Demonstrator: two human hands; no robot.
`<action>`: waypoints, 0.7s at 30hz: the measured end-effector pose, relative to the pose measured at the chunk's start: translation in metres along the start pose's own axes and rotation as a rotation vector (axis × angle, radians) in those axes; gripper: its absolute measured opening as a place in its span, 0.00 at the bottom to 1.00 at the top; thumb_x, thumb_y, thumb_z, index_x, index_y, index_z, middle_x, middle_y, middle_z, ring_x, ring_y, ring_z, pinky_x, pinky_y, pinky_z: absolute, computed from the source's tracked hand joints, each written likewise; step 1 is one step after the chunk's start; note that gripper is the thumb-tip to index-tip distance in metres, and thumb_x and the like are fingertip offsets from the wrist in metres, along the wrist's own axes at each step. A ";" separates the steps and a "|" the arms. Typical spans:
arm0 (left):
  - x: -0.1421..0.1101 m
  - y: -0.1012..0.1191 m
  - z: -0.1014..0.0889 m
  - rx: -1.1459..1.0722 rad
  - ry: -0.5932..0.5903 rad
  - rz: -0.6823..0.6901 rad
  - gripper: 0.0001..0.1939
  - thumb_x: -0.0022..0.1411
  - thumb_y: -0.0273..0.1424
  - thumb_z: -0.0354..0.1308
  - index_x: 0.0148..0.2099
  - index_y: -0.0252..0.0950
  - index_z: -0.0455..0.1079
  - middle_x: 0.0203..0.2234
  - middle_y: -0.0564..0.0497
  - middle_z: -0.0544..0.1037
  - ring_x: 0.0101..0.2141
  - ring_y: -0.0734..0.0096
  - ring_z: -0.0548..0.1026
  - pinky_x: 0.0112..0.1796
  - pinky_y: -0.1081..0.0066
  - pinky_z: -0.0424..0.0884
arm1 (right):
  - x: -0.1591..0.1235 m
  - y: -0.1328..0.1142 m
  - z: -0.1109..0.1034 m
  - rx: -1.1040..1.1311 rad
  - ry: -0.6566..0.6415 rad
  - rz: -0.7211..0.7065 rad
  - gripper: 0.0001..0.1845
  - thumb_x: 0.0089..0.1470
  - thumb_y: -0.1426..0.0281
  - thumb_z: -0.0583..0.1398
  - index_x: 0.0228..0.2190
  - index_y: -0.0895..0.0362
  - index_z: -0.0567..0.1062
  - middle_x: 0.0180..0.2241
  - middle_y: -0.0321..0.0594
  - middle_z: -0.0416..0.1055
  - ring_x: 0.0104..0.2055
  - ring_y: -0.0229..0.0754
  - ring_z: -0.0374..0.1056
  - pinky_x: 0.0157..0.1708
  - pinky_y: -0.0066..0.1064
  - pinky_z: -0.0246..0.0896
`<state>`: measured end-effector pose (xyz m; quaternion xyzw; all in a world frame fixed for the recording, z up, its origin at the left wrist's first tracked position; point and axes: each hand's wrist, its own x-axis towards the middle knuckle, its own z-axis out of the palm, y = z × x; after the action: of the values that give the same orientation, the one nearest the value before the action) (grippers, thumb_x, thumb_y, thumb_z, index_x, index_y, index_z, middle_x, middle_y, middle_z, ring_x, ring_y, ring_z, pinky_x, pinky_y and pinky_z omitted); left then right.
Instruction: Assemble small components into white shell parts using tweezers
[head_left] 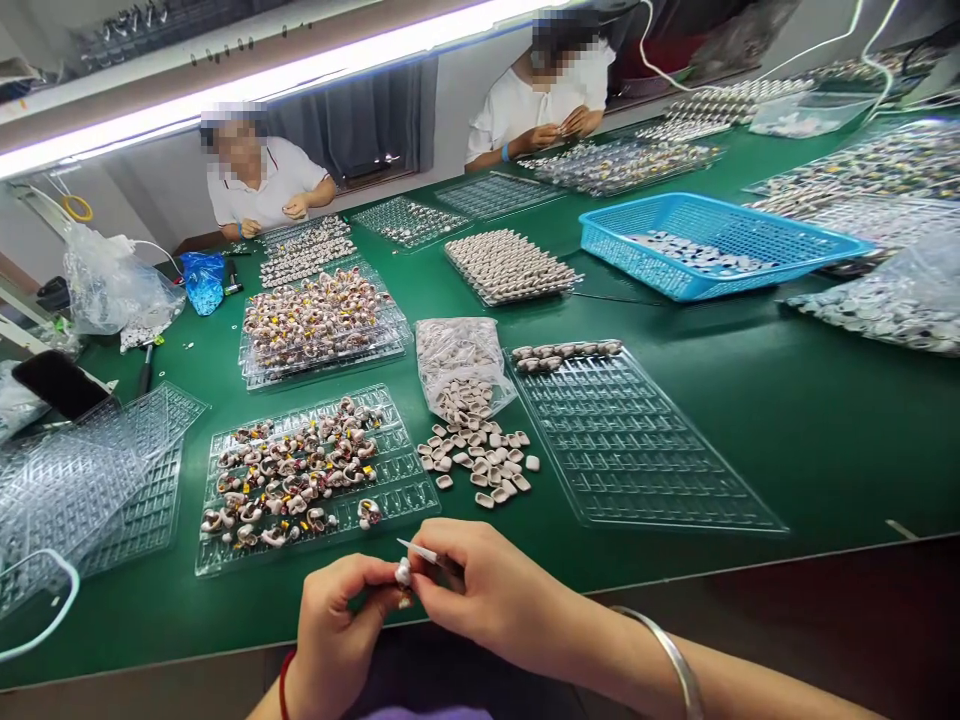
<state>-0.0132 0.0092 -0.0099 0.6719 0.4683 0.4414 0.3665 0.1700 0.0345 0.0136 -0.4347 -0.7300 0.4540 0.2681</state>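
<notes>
Near the table's front edge, my left hand [341, 615] pinches a small pale shell part [403, 572] between thumb and fingers. My right hand [487, 585] is closed on thin white tweezers [418, 550] whose tip points left, just above the part. The two hands touch each other. Just beyond them lies a clear tray [409, 500] with several assembled pieces with coloured bits. To its right sits a loose pile of pale shells [480, 460] spilling from a plastic bag [459, 365].
A mostly bare clear tray [645, 450] lies right of the pile. Stacked clear trays [82, 480] are at left, a blue basket [712, 245] at far right. Two other people sit across the green table [825, 420], handling small parts among further filled trays.
</notes>
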 end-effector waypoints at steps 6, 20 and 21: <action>-0.001 -0.001 -0.001 0.010 0.000 0.027 0.06 0.55 0.22 0.64 0.32 0.38 0.79 0.23 0.52 0.83 0.22 0.70 0.79 0.26 0.78 0.75 | -0.001 0.003 0.004 -0.031 -0.012 -0.035 0.08 0.50 0.76 0.56 0.21 0.58 0.67 0.21 0.32 0.62 0.24 0.34 0.57 0.24 0.25 0.48; 0.001 0.000 -0.003 -0.006 -0.133 -0.086 0.16 0.45 0.34 0.73 0.39 0.37 0.80 0.29 0.48 0.84 0.29 0.64 0.80 0.32 0.73 0.76 | 0.007 0.009 0.004 0.296 -0.006 0.085 0.08 0.43 0.79 0.58 0.27 0.56 0.66 0.21 0.27 0.59 0.24 0.32 0.52 0.23 0.23 0.48; 0.001 0.001 -0.002 -0.026 -0.146 -0.118 0.19 0.42 0.35 0.74 0.40 0.37 0.80 0.30 0.48 0.84 0.29 0.63 0.80 0.33 0.72 0.76 | 0.007 0.010 0.004 0.306 0.002 0.067 0.08 0.43 0.80 0.56 0.27 0.56 0.67 0.22 0.27 0.60 0.24 0.33 0.53 0.24 0.23 0.49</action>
<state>-0.0148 0.0102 -0.0085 0.6687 0.4735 0.3751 0.4335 0.1676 0.0408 0.0033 -0.4135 -0.6371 0.5682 0.3166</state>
